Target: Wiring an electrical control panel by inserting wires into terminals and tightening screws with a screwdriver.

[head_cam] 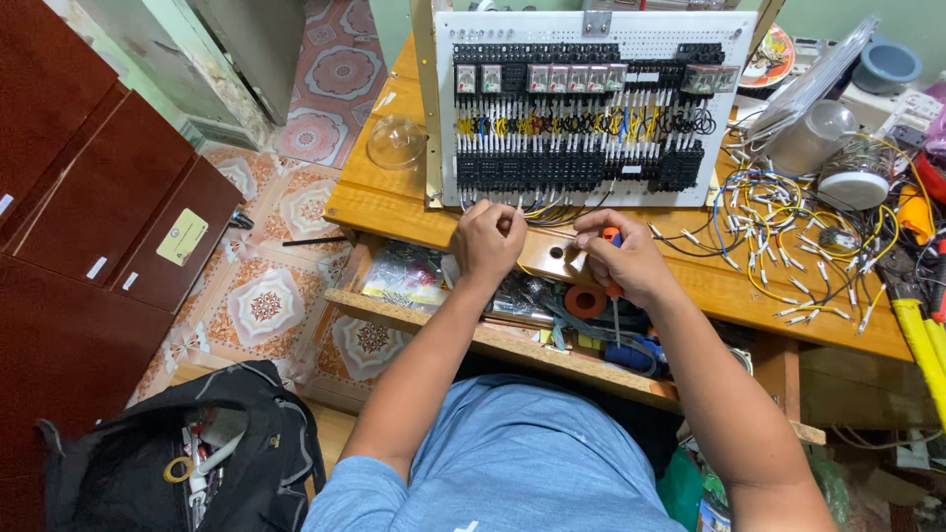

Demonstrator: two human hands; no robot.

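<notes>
Left hand (490, 239) fisted, pinching wires (545, 210) beneath upright control panel (581, 108), right hand (623, 258) clamped around orange-handled screwdriver (614, 296), shaft pointing straight down over wooden worktop (394, 197) edge, hands close, not touching.

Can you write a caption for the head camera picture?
Two hands, left and right holding a screwdriver, below a wired panel.

Yellow label (182, 236) on brown cabinet (118, 197)

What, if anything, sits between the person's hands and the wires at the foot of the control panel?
Nothing visible. The left hand is already on the wires under the control panel. The right hand, gripping a screwdriver, sits just beside them with a clear gap.
</notes>
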